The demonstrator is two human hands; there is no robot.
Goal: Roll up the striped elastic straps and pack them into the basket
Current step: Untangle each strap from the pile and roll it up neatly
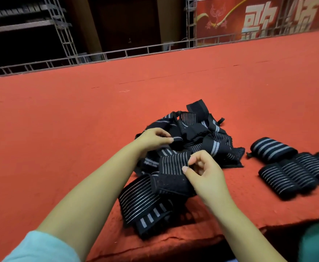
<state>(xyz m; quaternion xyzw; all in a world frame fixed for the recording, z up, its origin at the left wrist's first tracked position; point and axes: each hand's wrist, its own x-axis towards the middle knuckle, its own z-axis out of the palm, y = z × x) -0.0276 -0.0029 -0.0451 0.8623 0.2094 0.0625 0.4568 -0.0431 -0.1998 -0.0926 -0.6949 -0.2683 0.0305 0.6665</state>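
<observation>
Now your left hand (153, 138) pinches a strap end at the far side of the loose pile of striped straps (185, 148), which lies on the red carpet (79, 114). Your right hand (202, 171) pinches the edge of a thin-striped strap (173, 164) nearer you. Right of that hand, well apart from the pile, lie the rolled straps (295, 167), side by side.

A stage venue: red carpet (79, 120), metal trusses (64, 35), red banner (259, 17)
</observation>
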